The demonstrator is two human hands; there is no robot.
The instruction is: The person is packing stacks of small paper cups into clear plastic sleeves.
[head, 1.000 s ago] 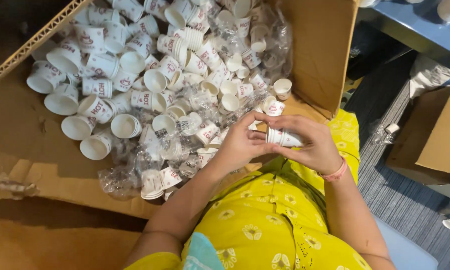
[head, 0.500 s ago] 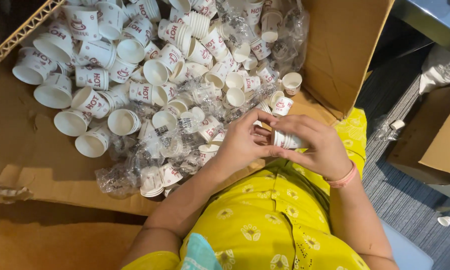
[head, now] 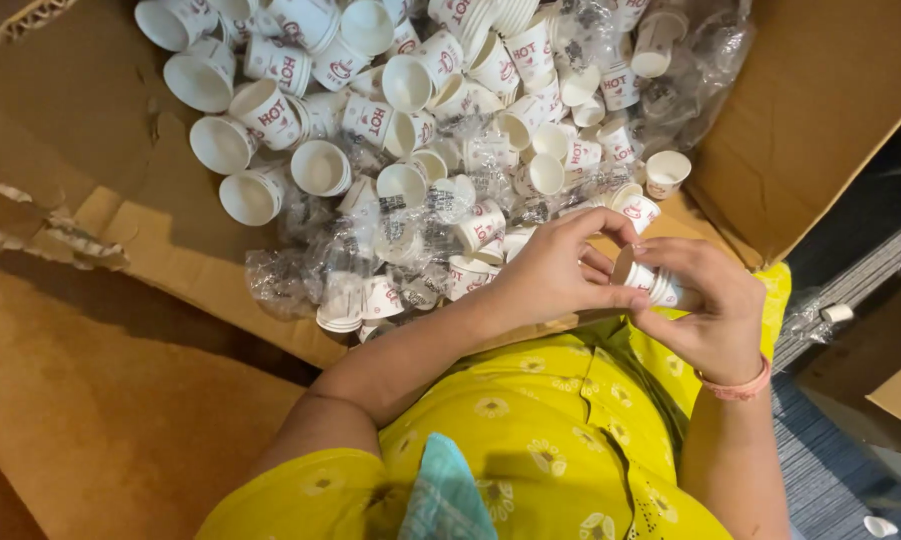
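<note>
— How do the hands sit?
— Left hand (head: pixel 555 270) curls in from nine o'clock, fingers pinching the small paper cup stack (head: pixel 642 280); right hand (head: pixel 705 305) grips it at three o'clock.
— And the stack?
— Over the cardboard box (head: pixel 820 110) edge.

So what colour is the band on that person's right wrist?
Pink. The wristband sits just below the right hand, seen best in the head view.

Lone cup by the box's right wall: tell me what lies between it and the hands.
Head view: another small cup and bare cardboard lie between the lone cup and the hands.
</note>
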